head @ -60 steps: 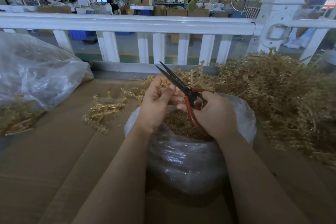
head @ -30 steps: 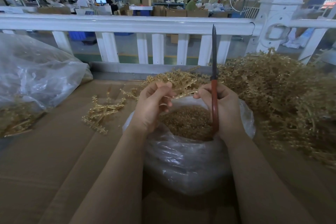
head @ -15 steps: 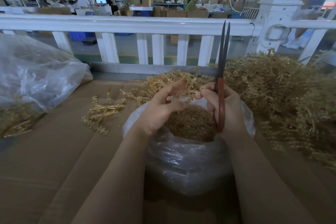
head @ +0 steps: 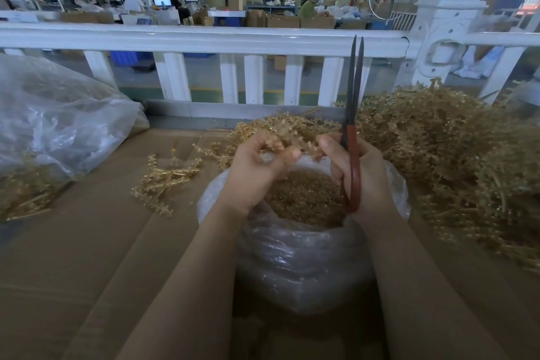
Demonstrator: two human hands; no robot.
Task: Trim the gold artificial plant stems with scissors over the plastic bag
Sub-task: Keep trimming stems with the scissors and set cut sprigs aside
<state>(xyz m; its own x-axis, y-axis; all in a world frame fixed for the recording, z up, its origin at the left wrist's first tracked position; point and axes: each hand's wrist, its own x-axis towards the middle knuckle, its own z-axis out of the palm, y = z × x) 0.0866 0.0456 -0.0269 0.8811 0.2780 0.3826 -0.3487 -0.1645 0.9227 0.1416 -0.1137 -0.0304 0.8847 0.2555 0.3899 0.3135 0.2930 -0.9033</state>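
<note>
- Both hands are over the bag (head: 304,257): left hand (head: 257,172) pinches a gold stem (head: 277,140), right hand (head: 359,175) grips the scissors (head: 352,126), blades up and almost closed
- Stem looks light, springy plastic with small knobs; I think it is best held near the cut end, so it does not bend away
- Bag holds many small gold cuttings (head: 301,199)
- Big pile (head: 438,149) of stems waits on the right, a few stems (head: 163,181) lie on the left
- Second bag (head: 58,126) far left holds more gold stems
</note>
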